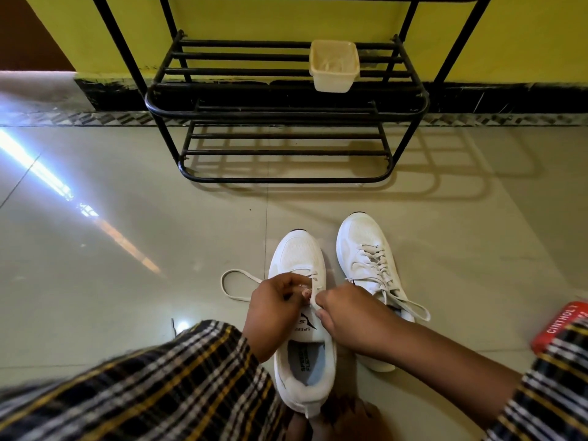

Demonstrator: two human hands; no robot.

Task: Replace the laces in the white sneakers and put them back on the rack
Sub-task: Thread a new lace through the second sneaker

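Two white sneakers stand on the tiled floor in front of me, toes pointing away. The left sneaker is partly laced; its white lace loops out onto the floor to the left. My left hand pinches the lace over the eyelets. My right hand pinches the other strand of that lace and holds it taut above the tongue. The right sneaker is fully laced, with loose ends trailing toward its heel. The black metal shoe rack stands against the yellow wall beyond the shoes.
A cream plastic tub sits on the rack's middle shelf. A red box lies on the floor at the right edge. My bare foot rests just behind the left sneaker's heel. Plaid sleeves cover both forearms.
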